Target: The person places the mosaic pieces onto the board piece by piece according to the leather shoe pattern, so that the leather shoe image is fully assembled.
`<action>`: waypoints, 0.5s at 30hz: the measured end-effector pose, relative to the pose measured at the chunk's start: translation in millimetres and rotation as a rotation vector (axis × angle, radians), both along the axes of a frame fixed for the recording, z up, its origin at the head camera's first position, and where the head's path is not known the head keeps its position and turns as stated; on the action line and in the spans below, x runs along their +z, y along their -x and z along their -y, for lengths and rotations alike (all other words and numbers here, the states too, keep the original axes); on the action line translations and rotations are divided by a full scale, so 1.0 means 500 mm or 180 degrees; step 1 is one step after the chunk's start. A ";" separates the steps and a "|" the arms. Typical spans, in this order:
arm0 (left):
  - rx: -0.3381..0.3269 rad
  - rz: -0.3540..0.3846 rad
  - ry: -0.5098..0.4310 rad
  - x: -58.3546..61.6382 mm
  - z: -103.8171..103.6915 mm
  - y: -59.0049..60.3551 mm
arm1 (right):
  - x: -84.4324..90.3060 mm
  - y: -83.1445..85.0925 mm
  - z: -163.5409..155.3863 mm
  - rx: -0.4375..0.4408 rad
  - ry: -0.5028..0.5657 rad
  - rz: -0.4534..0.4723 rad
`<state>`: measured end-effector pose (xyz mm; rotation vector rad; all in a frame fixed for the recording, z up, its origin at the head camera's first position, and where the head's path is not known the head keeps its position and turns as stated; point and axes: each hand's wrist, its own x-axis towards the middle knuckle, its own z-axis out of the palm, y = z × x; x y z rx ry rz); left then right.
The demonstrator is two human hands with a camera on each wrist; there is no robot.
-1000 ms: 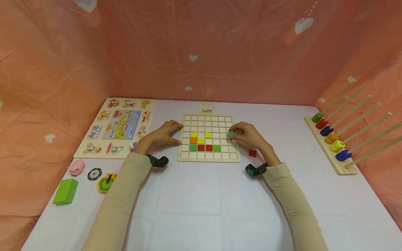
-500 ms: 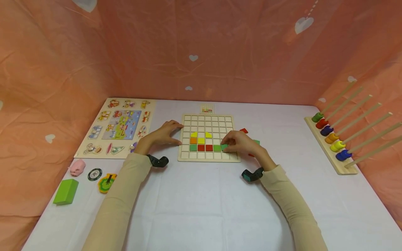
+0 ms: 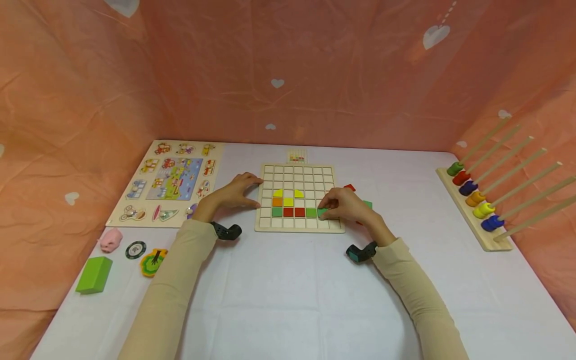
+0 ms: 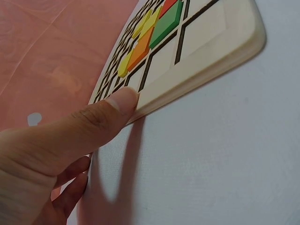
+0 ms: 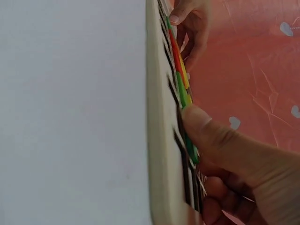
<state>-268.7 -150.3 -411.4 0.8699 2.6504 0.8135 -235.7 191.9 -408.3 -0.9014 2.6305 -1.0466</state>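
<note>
Lying flat, green tile point(image 3: 321, 212) square-on.

Near half of the white-clothed surface point(image 3: 292, 300) is left open betw. the two sleeves; approach from the front is unblocked. Left side is taken up by the flat picture puzzle board point(image 3: 168, 180), w/ a pink pig toy point(image 3: 110, 239), round black token point(image 3: 135, 249) & green block point(image 3: 93, 274) nearer the front. Right edge is blocked by the wooden peg rack w/ coloured rings point(image 3: 477, 205). Wooden grid board point(image 3: 299, 226) sits mid-surface, flanked by left hand point(image 3: 234, 192) & right hand point(image 3: 346, 205). Pink sheet walls close off 3 sides.
</note>
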 end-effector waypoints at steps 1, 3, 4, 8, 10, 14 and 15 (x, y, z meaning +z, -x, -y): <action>0.0006 0.0010 0.0004 0.000 0.000 0.000 | -0.001 -0.001 0.000 -0.0013 0.0015 0.0008; 0.0017 0.0021 0.0018 0.000 0.000 0.000 | -0.002 -0.002 -0.002 -0.0056 0.0033 0.0025; 0.0022 0.0026 0.0021 0.001 -0.001 0.000 | -0.003 -0.002 -0.004 -0.0081 0.0044 0.0020; 0.0001 0.0003 0.0001 0.002 -0.002 -0.002 | -0.002 -0.002 -0.026 -0.0174 0.0131 -0.0169; -0.0013 -0.0009 -0.0020 0.003 -0.002 -0.003 | 0.003 -0.002 -0.045 -0.0261 0.0210 -0.0310; 0.0012 0.0018 0.0006 0.004 -0.002 -0.003 | 0.014 -0.007 -0.094 -0.0557 0.0282 -0.0426; 0.0021 0.0031 0.0022 0.004 -0.001 -0.002 | 0.016 -0.008 -0.106 -0.0637 0.0249 -0.0401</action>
